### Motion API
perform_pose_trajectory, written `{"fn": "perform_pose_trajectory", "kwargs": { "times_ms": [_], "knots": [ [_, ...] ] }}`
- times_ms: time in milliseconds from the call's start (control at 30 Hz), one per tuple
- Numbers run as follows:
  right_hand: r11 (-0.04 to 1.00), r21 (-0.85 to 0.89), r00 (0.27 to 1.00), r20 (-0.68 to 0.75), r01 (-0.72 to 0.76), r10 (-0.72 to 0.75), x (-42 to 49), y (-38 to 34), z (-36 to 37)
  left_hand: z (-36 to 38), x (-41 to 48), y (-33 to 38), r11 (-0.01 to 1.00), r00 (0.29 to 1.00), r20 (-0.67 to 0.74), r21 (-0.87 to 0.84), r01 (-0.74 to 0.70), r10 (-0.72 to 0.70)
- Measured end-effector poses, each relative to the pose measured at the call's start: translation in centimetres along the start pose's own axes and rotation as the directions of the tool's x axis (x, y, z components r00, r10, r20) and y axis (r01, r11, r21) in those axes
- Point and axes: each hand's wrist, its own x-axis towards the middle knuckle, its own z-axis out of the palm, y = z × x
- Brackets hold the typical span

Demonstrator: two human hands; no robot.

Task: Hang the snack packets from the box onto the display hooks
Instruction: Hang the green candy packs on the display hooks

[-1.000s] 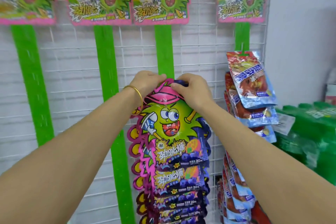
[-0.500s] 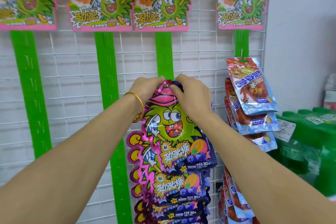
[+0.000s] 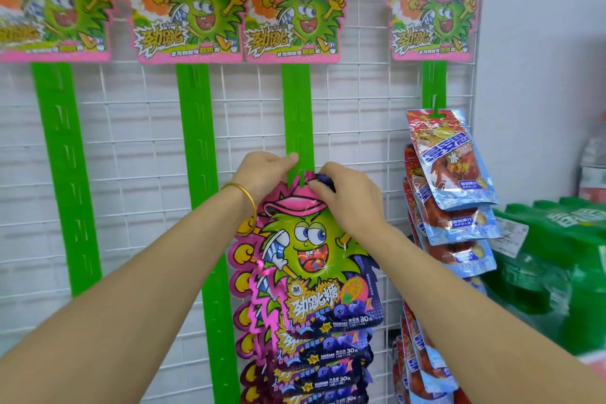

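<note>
**A:** Where is the snack packet [image 3: 311,259] right now?

**B:** Its top edge sits between the 2 sets of fingertips, flat against the green strip [image 3: 296,108]. The body hangs below both hands, overlapping the hung packets [image 3: 323,357] further down.

**A:** And the fingers?

**B:** The right hand [image 3: 347,200] has its fingers curled and pinching the top edge, just right of the hook tab [image 3: 302,178]. The left hand [image 3: 262,174] is curled too, with the index tip lying on the strip just above the packet. It seems to pinch the top-left corner, though the thumb is hidden.

**A:** Why 2 hands on 1 light packet?

**B:** I think a grip on either side of the tab keeps the hang-hole taut and square, so it slides over. The tab shows in front of the foil between the fingertips, so I judge the hole is on or nearly seated.

**A:** Any risk?

**B:** Letting go too soon; it could slip off onto the row beneath.
</note>
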Motion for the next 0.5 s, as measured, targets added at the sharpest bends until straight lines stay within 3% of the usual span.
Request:
{"fn": "perform_pose_trajectory", "kwargs": {
  "times_ms": [167, 300, 400, 500],
  "knots": [
    [0.997, 0.018, 0.997, 0.029, -0.069, 0.068, -0.6, 0.2, 0.1, 0.1, -2.7, -2.0, 0.967, 0.976, -0.026, 0.141, -0.212, 0.218],
    [0.989, -0.147, 0.978, -0.207, -0.003, -0.028, -3.5, 0.8, -0.1, -0.9, -6.4, -4.9, 0.813, 0.847, -0.147, 0.403, -0.42, 0.51],
    [0.994, -0.069, 0.933, -0.346, 0.079, -0.098, -8.9, 1.2, 0.4, -0.5, -11.4, -8.5, 0.823, 0.844, -0.16, 0.37, -0.43, 0.512],
    [0.985, 0.139, 0.987, -0.142, 0.1, -0.08, -16.9, 2.0, 3.2, 0.7, -16.9, -14.8, 0.884, 0.913, -0.076, 0.294, -0.362, 0.4]
  ]
}}
